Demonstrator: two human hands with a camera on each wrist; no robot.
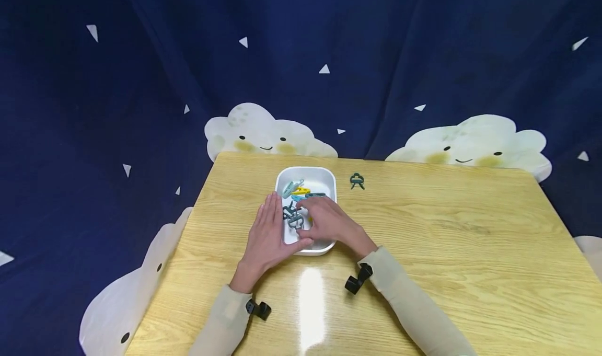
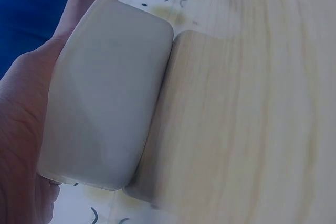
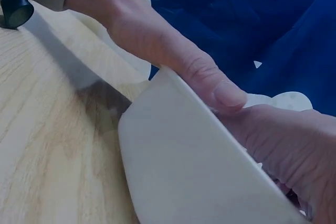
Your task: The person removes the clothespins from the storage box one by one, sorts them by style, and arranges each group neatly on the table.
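A white plastic tub (image 1: 329,175) stands on the table with several clothes pegs inside. My left hand (image 1: 269,241) lies along its left side, fingers straight and together, the thumb across the near rim. The wrist view shows this hand (image 2: 23,124) against the tub wall (image 2: 105,87). Over the right rim reaches my right hand (image 1: 324,220), its curled fingers and thumb on either side of a dark green clip (image 1: 296,221), which it appears to pinch. Beside that clip is another dark green clip (image 1: 288,212). A light blue peg (image 1: 288,190) and a yellow peg (image 1: 301,191) lie farther back.
One dark green clip (image 1: 357,181) lies on the wooden table (image 1: 447,241), right of the tub's far corner. A dark blue curtain (image 1: 301,58) with white clouds and triangles hangs behind the table's far edge. Each wrist wears a black camera mount (image 1: 359,278).
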